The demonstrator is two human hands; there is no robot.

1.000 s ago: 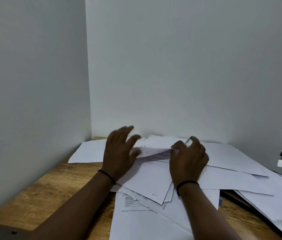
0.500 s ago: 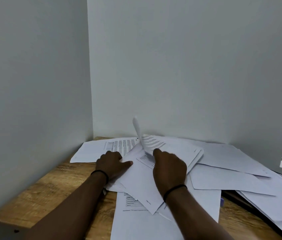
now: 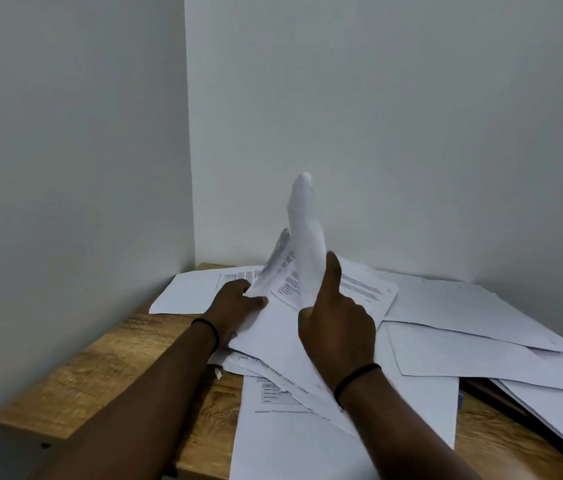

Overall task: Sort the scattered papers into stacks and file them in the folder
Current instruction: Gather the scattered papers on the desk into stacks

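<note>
Scattered white papers [image 3: 474,306] cover most of the wooden desk [image 3: 107,368]. My right hand [image 3: 339,327] holds a white sheet [image 3: 307,237] lifted upright and curling, blurred at its top, with one finger stretched up along it. My left hand [image 3: 238,306] grips the left edge of a printed sheet [image 3: 283,271] that rises beside the lifted one. More printed pages [image 3: 366,285] lie flat behind my right hand. A form with a table [image 3: 273,393] lies under the pile near me. No folder is plainly in view.
Grey walls meet in a corner right behind the desk, close on the left and back. A dark flat thing [image 3: 487,393] shows under the papers at the right. A small blue item [image 3: 460,400] peeks out beside the near sheet. Bare wood shows at left.
My right hand has lifted the sheet higher, so it now stands upright and curls. My left hand slid right and took the edge of the printed sheet.
</note>
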